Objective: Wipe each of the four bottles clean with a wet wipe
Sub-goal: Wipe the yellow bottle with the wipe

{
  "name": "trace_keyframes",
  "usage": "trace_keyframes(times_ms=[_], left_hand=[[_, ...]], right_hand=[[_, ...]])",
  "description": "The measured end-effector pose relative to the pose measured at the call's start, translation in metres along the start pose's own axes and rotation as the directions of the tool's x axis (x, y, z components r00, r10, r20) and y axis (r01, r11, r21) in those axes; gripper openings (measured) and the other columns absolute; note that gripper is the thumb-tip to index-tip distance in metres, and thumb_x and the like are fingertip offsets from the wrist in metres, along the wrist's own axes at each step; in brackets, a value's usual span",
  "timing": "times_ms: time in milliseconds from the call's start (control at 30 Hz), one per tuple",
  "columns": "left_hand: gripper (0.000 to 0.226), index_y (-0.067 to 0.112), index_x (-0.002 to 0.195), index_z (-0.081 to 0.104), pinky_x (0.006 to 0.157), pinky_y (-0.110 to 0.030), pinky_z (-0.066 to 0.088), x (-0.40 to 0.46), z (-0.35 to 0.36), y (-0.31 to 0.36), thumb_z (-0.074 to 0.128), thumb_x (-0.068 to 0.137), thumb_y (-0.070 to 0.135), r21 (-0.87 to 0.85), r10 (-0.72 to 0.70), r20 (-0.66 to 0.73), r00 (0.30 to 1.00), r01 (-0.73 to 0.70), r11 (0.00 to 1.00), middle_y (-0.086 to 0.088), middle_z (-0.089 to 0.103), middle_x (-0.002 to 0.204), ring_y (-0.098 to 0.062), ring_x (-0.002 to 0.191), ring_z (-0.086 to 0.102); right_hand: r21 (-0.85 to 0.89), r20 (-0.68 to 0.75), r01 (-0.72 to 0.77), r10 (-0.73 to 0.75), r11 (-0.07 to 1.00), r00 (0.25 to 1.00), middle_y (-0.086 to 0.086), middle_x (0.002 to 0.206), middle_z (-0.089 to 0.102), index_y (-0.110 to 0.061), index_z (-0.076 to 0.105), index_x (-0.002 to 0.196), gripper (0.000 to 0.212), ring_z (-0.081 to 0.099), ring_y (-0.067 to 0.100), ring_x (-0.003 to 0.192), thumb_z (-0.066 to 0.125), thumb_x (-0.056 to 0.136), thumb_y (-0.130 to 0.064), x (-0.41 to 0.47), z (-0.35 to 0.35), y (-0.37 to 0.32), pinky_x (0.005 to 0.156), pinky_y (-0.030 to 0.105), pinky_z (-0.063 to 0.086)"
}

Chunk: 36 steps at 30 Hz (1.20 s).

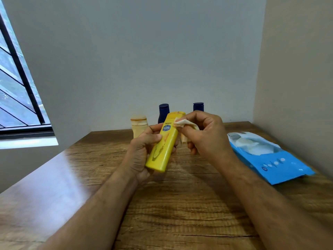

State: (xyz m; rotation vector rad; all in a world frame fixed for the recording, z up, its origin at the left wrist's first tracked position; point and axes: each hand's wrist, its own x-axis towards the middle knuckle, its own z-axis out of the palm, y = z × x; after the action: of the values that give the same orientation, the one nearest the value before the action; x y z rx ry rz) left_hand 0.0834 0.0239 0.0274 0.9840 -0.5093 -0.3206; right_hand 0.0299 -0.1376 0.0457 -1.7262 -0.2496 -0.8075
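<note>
My left hand (142, 150) grips a yellow bottle (164, 143) with a blue oval label, tilted with its cap end up and away from me, above the wooden table (180, 204). My right hand (205, 132) pinches a crumpled white wet wipe (182, 123) against the bottle's upper right side near the cap. Behind my hands, by the wall, stand a beige bottle (138, 126) on the left and two dark blue bottles (163, 112) (198, 106), both partly hidden by my hands and the yellow bottle.
A blue and white wet wipe pack (266, 156) lies open on the table at the right, close to the side wall. A window with black bars (19, 83) is at the left. The wall runs right behind the bottles.
</note>
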Motion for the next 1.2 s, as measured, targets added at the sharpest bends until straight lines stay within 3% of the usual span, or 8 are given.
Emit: trace_keyframes(times_ms=[267,367,500,600,733,900,1067,1200], left_hand=[[0.021,0.014,0.099,0.076,0.066,-0.031,0.063,0.004,-0.001,-0.003,0.069,0.079,0.013,-0.017,0.032,0.036,0.999,-0.032,0.999,-0.013,0.075,0.105,-0.025,0.085,0.071],[0.037,0.008,0.091,0.081,0.068,-0.03,0.063,0.007,-0.005,-0.004,0.048,0.076,0.005,-0.035,0.065,0.041,0.997,-0.063,0.997,-0.018,0.075,0.107,-0.028,0.091,0.07],[0.04,0.012,0.103,0.076,0.059,-0.027,0.06,0.006,-0.005,-0.008,0.058,0.07,-0.001,0.15,0.165,0.074,0.983,-0.175,0.973,-0.012,0.076,0.107,-0.023,0.086,0.072],[0.039,0.015,0.11,0.069,0.056,-0.026,0.056,0.004,-0.004,-0.01,0.081,0.074,0.009,0.401,0.247,0.072,0.966,-0.255,0.88,-0.002,0.077,0.105,-0.021,0.086,0.071],[0.029,0.006,0.109,0.068,0.052,-0.021,0.05,0.001,-0.001,-0.011,0.075,0.082,0.0,0.563,0.345,0.062,0.937,-0.318,0.763,-0.009,0.071,0.083,-0.009,0.065,0.063],[0.043,0.018,0.094,0.067,0.064,-0.034,0.045,0.008,-0.015,-0.015,0.087,0.066,0.045,0.798,0.455,0.099,0.885,-0.344,0.494,-0.008,0.056,0.083,-0.023,0.073,0.051],[0.032,0.01,0.095,0.058,0.066,-0.022,0.051,0.003,-0.013,-0.015,0.083,0.077,0.02,0.787,0.464,0.185,0.866,-0.413,0.458,0.004,0.065,0.091,-0.01,0.082,0.064],[0.029,0.01,0.101,0.054,0.063,-0.046,0.053,0.0,-0.01,-0.016,0.069,0.077,0.017,0.8,0.456,0.216,0.864,-0.424,0.424,0.0,0.061,0.083,-0.023,0.074,0.061]], right_hand=[[0.066,-0.049,-0.056,0.06,0.996,0.997,0.013,0.072,0.068,-0.015,0.072,0.092,0.005,0.057,0.018,0.046,0.071,0.09,-0.02,0.004,-0.002,0.001,0.038,0.028,0.048],[0.052,-0.057,-0.1,0.103,0.994,0.993,0.008,0.073,0.067,-0.013,0.072,0.092,0.004,0.056,0.014,0.044,0.069,0.091,-0.016,0.006,-0.002,0.004,0.037,0.025,0.046],[0.066,-0.026,-0.177,0.179,0.982,0.984,0.008,0.076,0.067,-0.014,0.07,0.094,0.004,0.058,0.012,0.045,0.066,0.093,-0.015,0.006,-0.001,0.009,0.038,0.024,0.045],[0.08,0.014,-0.23,0.229,0.97,0.973,0.008,0.073,0.066,-0.014,0.069,0.095,0.004,0.057,0.013,0.045,0.065,0.093,-0.014,0.006,0.0,0.01,0.038,0.025,0.046],[0.074,0.092,-0.259,0.252,0.963,0.963,0.006,0.065,0.064,-0.011,0.069,0.095,0.006,0.056,0.014,0.045,0.064,0.094,-0.014,0.005,0.001,0.01,0.04,0.026,0.046],[0.07,0.136,-0.294,0.283,0.953,0.95,0.009,0.065,0.063,-0.011,0.068,0.097,0.01,0.051,0.013,0.043,0.057,0.097,-0.011,0.004,0.0,0.008,0.039,0.024,0.042],[0.141,0.284,-0.287,0.239,0.947,0.929,0.007,0.066,0.064,-0.007,0.068,0.1,0.011,0.05,0.014,0.045,0.058,0.097,-0.009,0.002,0.002,0.005,0.038,0.023,0.041],[0.165,0.364,-0.291,0.217,0.942,0.906,0.006,0.067,0.065,-0.01,0.067,0.1,0.009,0.05,0.015,0.044,0.059,0.096,-0.009,0.001,0.004,0.004,0.036,0.022,0.041]])
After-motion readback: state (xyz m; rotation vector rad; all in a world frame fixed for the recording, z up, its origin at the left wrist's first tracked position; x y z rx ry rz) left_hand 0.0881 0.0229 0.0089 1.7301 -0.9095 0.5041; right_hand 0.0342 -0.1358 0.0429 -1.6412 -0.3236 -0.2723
